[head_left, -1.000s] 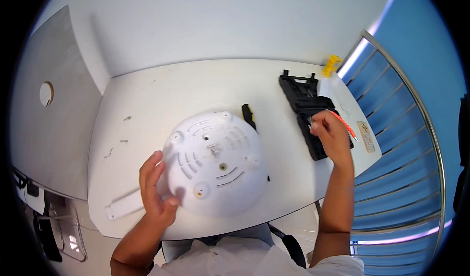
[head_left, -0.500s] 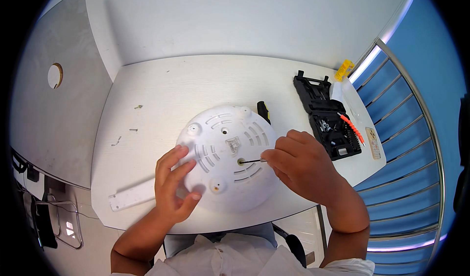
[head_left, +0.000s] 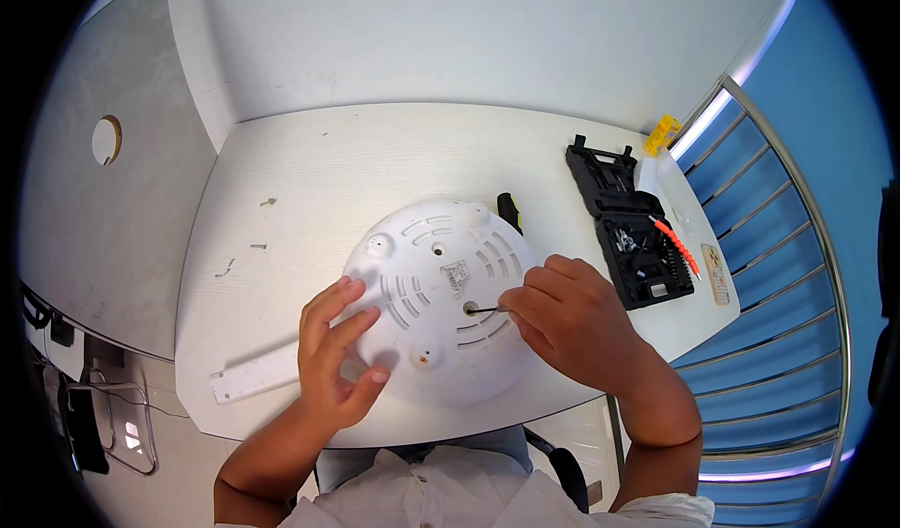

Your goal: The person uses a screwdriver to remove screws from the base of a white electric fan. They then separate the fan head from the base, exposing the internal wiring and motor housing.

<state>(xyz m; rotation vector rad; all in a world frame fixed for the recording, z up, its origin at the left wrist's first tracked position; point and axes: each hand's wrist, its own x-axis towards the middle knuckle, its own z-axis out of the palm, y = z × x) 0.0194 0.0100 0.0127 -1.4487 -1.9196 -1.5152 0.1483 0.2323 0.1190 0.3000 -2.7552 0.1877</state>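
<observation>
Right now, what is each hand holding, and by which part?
The right hand pinches a thin dark tool by its near end, tip at a hole in the white round housing. The left hand holds nothing, fingers resting on the housing's left edge.

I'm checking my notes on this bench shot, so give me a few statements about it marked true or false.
1. The right hand holds a thin tool tipped into a hole in the white round cover. True.
2. The left hand rests on the black tool case. False: it steadies the cover's left edge.
3. The case lies open. True.
4. The cover lies on the floor. False: it lies on the white table.
</observation>
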